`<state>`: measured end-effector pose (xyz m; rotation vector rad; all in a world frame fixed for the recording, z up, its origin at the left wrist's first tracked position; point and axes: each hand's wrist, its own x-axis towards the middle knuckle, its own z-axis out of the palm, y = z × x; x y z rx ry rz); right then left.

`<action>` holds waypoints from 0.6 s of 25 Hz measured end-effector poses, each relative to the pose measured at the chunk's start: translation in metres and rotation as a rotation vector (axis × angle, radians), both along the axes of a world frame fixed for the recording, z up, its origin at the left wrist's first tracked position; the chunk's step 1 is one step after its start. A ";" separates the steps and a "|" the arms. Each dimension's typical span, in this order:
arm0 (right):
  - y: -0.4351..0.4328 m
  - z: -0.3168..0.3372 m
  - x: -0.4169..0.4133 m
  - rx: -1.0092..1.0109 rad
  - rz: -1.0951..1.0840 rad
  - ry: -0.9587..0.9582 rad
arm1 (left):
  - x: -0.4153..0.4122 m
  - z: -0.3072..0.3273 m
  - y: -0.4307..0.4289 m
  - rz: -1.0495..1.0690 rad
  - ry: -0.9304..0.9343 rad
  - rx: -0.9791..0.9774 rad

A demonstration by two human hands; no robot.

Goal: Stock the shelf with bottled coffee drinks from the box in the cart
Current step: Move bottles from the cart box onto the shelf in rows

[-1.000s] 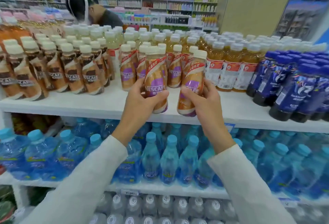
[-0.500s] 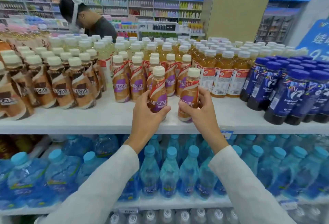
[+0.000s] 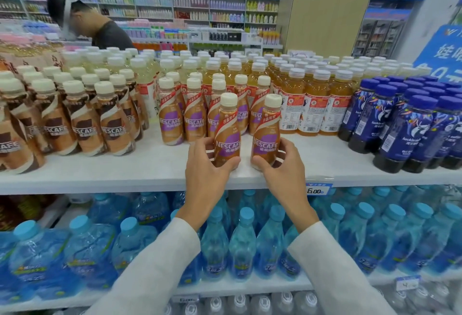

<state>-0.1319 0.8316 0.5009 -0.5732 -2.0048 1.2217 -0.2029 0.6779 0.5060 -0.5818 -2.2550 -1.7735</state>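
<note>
**A:** Head view first: how far along is the stocking?

**B:** Midway, I'd judge. The left hand has its grip closed round the lower body of the left bottle. The right hand wraps the right bottle the same way. Both bottles stand upright near the front edge of the shelf, with their bases seemingly down on it. They sit just in front of the purple-label group.

**A:** So they're placed but not let go?

**B:** That's my reading. What's left for this pair is releasing them and nudging them back into line. The box and cart are out of view, so I can't tell how much stock remains.

**A:** And the counts?

**B:** Two bottles in hand, one per hand. Behind them at least five matching caps show plainly, but others are hidden, so I can't give an exact total. Bare shelf lies between that group and the brown-label coffee bottles to the left, so there looks to be room for more. One price tag sits on the shelf lip beside the right forearm.
</note>
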 end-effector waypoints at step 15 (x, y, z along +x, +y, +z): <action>-0.007 0.002 0.000 -0.018 0.080 0.064 | 0.002 -0.001 0.014 -0.006 -0.007 -0.011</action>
